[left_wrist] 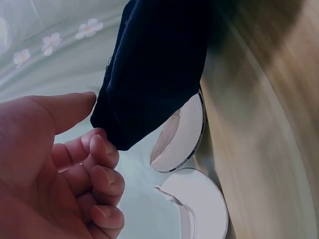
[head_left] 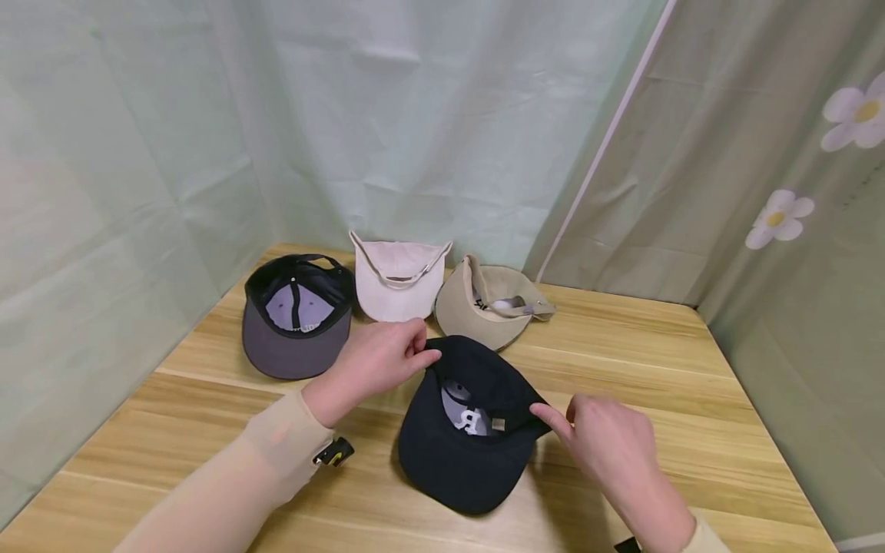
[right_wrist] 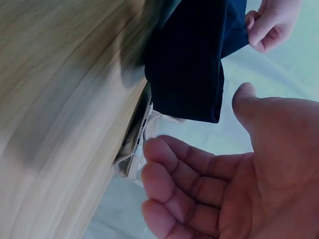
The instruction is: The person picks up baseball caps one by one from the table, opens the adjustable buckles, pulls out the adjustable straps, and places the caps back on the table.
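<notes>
A black baseball cap with a white letter on its front is tipped up over the table, its inside facing me and its brim toward me. My left hand pinches the cap's rim at the upper left, between thumb and index finger, as the left wrist view shows. At the opposite side of the rim is my right hand. Its thumb and loosely bent fingers stand apart around the cap's corner, with a gap showing beside the thumb in the right wrist view.
Behind the black cap, a dark grey cap, a white cap and a beige cap sit in a row. The wooden table meets pale curtains at the back and sides.
</notes>
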Tool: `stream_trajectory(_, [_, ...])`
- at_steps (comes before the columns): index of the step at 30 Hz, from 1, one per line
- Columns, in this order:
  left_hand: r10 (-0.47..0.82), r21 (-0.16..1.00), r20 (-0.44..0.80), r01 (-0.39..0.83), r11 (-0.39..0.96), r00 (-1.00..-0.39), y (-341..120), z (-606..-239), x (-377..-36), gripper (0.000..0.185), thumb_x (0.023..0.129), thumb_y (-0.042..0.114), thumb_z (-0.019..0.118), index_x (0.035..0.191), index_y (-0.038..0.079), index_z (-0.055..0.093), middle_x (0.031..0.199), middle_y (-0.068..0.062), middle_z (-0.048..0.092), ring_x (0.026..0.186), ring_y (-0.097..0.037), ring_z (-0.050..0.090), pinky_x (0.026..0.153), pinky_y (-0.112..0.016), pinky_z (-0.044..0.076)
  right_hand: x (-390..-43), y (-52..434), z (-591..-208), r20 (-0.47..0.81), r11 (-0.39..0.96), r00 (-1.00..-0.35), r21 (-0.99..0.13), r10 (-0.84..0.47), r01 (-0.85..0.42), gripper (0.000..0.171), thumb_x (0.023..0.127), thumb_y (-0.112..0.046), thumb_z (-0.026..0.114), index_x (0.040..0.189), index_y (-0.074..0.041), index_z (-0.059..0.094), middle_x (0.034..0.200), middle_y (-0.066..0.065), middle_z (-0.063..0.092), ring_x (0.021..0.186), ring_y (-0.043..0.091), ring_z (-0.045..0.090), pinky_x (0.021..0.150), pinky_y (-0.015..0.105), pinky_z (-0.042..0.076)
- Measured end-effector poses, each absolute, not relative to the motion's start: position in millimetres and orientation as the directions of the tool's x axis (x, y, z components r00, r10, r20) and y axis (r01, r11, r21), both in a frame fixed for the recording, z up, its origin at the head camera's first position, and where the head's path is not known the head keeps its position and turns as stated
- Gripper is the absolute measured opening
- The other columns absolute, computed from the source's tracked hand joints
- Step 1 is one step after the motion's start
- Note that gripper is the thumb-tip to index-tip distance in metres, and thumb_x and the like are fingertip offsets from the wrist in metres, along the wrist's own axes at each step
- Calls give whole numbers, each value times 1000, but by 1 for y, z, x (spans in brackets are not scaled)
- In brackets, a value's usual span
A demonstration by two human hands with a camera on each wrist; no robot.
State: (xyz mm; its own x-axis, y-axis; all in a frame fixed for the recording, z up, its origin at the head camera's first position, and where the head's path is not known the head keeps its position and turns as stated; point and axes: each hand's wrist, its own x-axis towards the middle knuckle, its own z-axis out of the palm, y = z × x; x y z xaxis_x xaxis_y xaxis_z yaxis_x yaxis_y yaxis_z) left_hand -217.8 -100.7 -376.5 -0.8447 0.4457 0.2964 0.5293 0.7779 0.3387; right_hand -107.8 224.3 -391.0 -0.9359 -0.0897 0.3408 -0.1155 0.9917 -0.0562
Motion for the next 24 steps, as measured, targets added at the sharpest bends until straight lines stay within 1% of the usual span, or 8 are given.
stream_trajectory(2, [456,336,297,539,772,-839,-101,-378,-216,40,98,40,84,77,23,55,64,9,50,57,-12,48,56,-35,38,-106,224,-391,308,994,-947,-35,-90,-106,69,98,-70,71,55,-21,49,47,-9,36,40,16,38,41,38,32])
stream_trajectory(4, [470,329,302,553,765,-830,-102,-379,-215,40,98,39,84,75,24,55,64,10,50,56,-11,48,56,-34,38,-104,222,-390,235,995,-969,-33,-82,-92,75,101,-73,64,53,-20,43,47,-7,36,40,18,39,42,38,33])
stream_trajectory(8, [494,300,297,571,764,-817,-103,-381,-211,40,98,37,84,72,24,57,62,11,50,56,-10,48,54,-34,39,-102,218,-389,55,997,-997,-65,-45,-49,81,104,-83,45,53,-19,47,51,-5,44,46,20,47,46,42,40])
stream_trajectory(10, [501,285,283,571,770,-818,-103,-382,-209,39,98,38,84,72,25,58,61,12,50,56,-10,48,54,-34,40,-101,217,-390,19,995,-999,-83,-47,-48,81,103,-84,43,54,-19,49,53,-4,47,49,20,48,49,44,43])
stream_trajectory(13, [508,271,262,567,778,-821,-102,-382,-207,38,98,39,84,72,25,61,62,13,52,56,-10,50,53,-35,41,-102,216,-391,16,992,-999,-115,-52,-53,79,102,-83,48,55,-20,50,54,-6,47,51,19,49,53,44,44])
stream_trajectory(17, [521,244,251,574,782,-816,-101,-382,-204,37,98,39,84,71,26,63,61,14,53,56,-9,50,52,-35,41,-102,215,-392,19,984,-999,-172,-48,-50,75,100,-81,55,56,-21,50,54,-7,46,53,17,48,55,41,40])
stream_trajectory(21, [531,227,249,582,781,-810,-101,-383,-201,38,97,38,85,69,26,63,59,14,51,55,-9,49,52,-35,41,-103,215,-393,7,976,-999,-214,-47,-48,69,101,-74,63,56,-23,52,53,-9,45,54,16,47,55,39,38])
stream_trajectory(24, [539,230,231,584,779,-810,-100,-383,-199,39,97,38,86,68,27,62,58,14,49,55,-10,48,52,-35,39,-103,213,-392,-8,969,-998,-241,-59,-55,62,103,-67,67,57,-26,58,50,-15,48,55,14,48,57,39,40])
